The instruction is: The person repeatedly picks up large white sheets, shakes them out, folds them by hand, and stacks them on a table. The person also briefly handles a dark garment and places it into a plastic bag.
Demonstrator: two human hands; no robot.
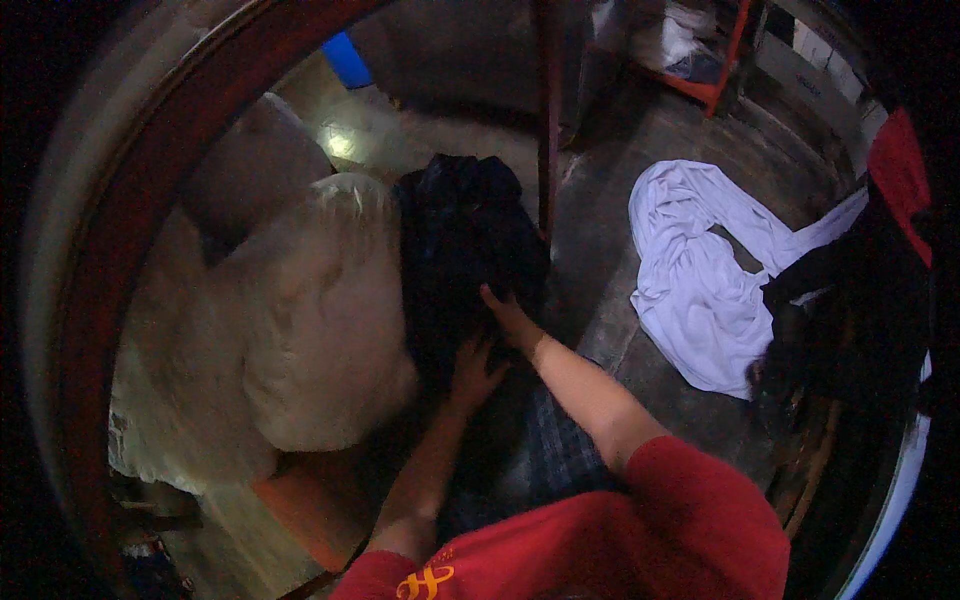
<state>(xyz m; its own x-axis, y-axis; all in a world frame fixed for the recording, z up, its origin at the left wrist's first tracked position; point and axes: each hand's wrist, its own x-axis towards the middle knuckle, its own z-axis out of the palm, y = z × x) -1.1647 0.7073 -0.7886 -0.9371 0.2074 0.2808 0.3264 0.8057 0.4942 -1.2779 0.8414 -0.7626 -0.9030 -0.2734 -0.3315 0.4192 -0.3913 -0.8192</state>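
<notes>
Dark cloth (469, 225) lies heaped in front of me, beside large pale, full sacks or bundles (330, 322). On the near part of the dark cloth rests my left hand (476, 375), its fingers apart. My right hand (514, 319) is a little farther up and to the right, with the thumb raised and the other fingers hidden in shadow against the cloth. Whether that hand grips a fold cannot be told. Below both hands, dark checked cloth (562, 442) shows in front of my body.
White cloth (697, 300) lies crumpled on the grey floor (615, 225) to the right. Dark cloth with a red part (900, 172) is at the far right. A dark post (550, 112) stands beyond the heap, and an orange frame (694, 88) holds cloth farther back.
</notes>
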